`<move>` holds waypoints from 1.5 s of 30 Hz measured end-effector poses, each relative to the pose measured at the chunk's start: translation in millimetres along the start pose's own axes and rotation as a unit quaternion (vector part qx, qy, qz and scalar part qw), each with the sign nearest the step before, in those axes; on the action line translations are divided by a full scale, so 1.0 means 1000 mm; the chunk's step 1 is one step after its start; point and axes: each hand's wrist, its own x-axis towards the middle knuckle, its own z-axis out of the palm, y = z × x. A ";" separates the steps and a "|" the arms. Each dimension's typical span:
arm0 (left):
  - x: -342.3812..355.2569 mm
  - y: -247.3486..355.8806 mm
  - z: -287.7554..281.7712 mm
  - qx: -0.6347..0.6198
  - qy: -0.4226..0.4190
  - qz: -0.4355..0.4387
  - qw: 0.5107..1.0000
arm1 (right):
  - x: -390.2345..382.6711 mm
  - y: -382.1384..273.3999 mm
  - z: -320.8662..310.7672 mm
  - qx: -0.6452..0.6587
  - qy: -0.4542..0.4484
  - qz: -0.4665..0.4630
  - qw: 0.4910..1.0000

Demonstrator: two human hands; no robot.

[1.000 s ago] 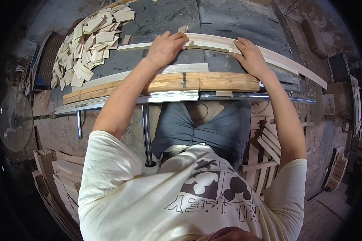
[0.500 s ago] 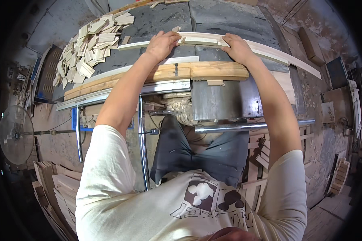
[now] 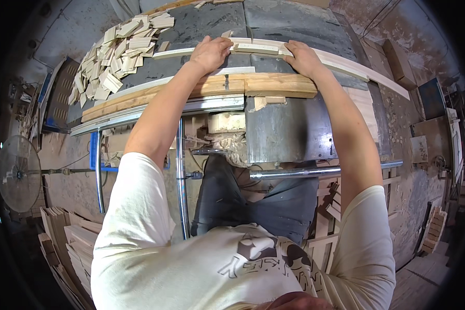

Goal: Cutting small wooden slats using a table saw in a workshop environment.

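Note:
Across the dark machine table lies a pair of long pale wood strips [image 3: 341,66], reaching out to the right. My left hand [image 3: 212,53] is closed over the strips at left of centre, thumb side inward. My right hand [image 3: 302,58] grips them further right with curled fingers. Between my hands rests a short pale wood block [image 3: 257,48] against the strips. Nearer to me, a thick yellowish timber beam [image 3: 281,84] runs parallel, with a thin pale strip behind its left part. My forearms cross above the beam.
A heap of thin wood offcuts [image 3: 120,54] covers the table's far left. A metal rail [image 3: 212,103] runs along the beam's near side, above a smooth metal plate [image 3: 284,132]. A round metal bar [image 3: 294,173] crosses before my legs. Stacked boards [image 3: 80,243] stand lower left; a fan [image 3: 19,173] stands left.
My hands, the strips and the beam sit slightly farther from me. More of the metal plate and a pale block below the beam show. Both hands keep their hold.

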 end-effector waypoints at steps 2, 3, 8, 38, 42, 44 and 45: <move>-0.001 -0.011 -0.001 0.010 -0.003 -0.004 1.000 | 0.001 -0.010 0.004 0.010 0.009 -0.008 1.000; 0.000 -0.016 -0.003 -0.001 -0.011 0.008 1.000 | 0.002 -0.015 0.005 0.036 0.029 -0.022 0.999; 0.029 0.006 -0.026 -0.017 -0.006 0.059 0.998 | -0.029 -0.018 -0.021 0.056 0.096 -0.021 0.994; -0.042 -0.042 -0.066 -0.235 0.116 -0.043 0.964 | 0.028 -0.010 -0.097 -0.009 -0.147 -0.110 0.983; -0.037 -0.029 -0.057 -0.194 0.052 -0.041 0.979 | 0.030 -0.021 -0.070 0.046 -0.046 -0.091 0.994; -0.028 -0.017 -0.057 -0.177 0.038 -0.023 0.983 | 0.024 -0.008 -0.056 0.069 -0.027 -0.068 0.995; -0.023 -0.011 -0.058 -0.155 0.027 -0.011 0.987 | 0.021 0.002 -0.055 0.137 -0.058 -0.017 0.989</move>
